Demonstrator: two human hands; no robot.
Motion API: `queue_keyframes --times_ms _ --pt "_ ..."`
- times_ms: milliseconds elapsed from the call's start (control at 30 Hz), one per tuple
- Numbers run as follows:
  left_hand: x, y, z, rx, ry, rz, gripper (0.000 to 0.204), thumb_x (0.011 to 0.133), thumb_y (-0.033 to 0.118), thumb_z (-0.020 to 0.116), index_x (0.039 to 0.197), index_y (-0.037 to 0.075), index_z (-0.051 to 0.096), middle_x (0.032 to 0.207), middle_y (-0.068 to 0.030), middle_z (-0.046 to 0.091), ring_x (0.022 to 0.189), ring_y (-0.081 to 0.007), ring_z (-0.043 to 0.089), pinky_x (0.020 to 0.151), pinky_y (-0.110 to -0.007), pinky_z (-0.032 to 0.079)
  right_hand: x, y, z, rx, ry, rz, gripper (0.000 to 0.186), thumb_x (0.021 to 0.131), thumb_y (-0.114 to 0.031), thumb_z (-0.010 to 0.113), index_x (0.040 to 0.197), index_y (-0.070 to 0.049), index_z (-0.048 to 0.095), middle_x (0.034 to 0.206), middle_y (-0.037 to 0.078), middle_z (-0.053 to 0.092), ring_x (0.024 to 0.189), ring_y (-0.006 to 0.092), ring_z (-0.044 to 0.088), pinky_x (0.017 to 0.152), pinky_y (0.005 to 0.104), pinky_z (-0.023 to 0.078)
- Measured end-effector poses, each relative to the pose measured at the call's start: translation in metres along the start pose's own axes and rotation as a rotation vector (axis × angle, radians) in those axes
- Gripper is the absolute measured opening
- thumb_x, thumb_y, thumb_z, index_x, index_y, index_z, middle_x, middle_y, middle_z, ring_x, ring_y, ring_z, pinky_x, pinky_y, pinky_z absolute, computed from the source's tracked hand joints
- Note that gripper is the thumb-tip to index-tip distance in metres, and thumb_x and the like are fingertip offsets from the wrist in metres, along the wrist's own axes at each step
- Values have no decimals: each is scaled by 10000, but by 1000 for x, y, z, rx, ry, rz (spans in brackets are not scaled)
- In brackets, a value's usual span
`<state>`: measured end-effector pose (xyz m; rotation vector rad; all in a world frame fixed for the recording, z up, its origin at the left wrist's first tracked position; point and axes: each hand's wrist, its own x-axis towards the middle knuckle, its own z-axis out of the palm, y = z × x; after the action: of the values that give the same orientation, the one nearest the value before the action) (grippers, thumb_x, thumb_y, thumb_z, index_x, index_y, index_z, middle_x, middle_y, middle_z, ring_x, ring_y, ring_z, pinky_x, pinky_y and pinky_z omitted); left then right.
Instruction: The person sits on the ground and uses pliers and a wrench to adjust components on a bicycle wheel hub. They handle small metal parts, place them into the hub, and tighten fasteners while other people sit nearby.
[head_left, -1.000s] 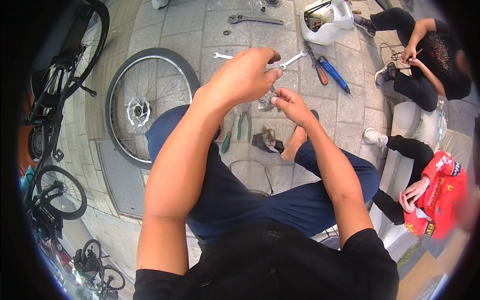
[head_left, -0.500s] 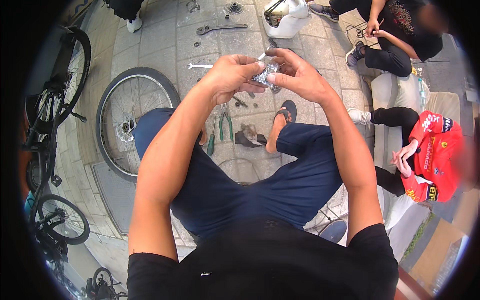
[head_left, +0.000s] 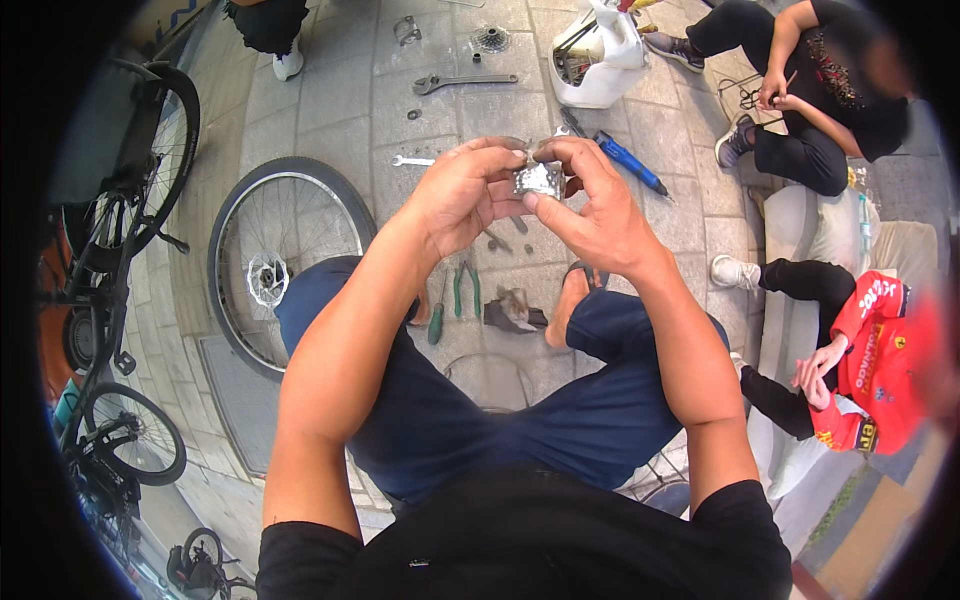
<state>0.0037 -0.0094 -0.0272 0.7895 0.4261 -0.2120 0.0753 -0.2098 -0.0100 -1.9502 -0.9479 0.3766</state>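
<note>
Now, upper centre of the frame, our left hand (head_left: 467,190) and right hand (head_left: 600,210) pinch a shiny packet (head_left: 540,181) (light, soft, probably slippery). We'd grip its edges.

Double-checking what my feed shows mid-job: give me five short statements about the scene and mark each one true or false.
1. The left hand and the right hand both hold a small shiny packet. True.
2. Green-handled pliers lie on the paving beside a green-handled screwdriver. True.
3. The left hand grips the pliers. False: that hand is on the packet.
4. An adjustable wrench lies to the left of a white container. True.
5. The packet sits inside the white container. False: it is held up between both hands.
</note>
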Motion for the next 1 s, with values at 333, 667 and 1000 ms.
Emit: queue_keyframes --times_ms 333,667,1000 --pt "1 -13 -6 -152 -51 0 246 1098 243 594 1189 25 661 1158 -128 709 1000 -249 712 899 -412 602 -4 -10 8 350 78 169 313 1013 -167 710 1232 56 700 1234 99 672 1002 129 660 826 297 554" --pt "-5 -15 -11 -189 -70 -63 292 1099 303 597 1166 24 653 1076 -106 704 913 -233 679 789 -386 577 11 -21 -5 630 -8 557 326 1054 -205 651 1218 73 685 1035 111 747 697 152 705 581 294 599" --pt "-17 -8 -12 38 -101 -75 259 1039 137 637 1225 -43 636 1099 -141 728 939 -230 743 738 -355 607 11 -26 -7 596 17 626 311 1034 -208 682 1193 60 684 970 97 737 663 145 688 524 294 587"
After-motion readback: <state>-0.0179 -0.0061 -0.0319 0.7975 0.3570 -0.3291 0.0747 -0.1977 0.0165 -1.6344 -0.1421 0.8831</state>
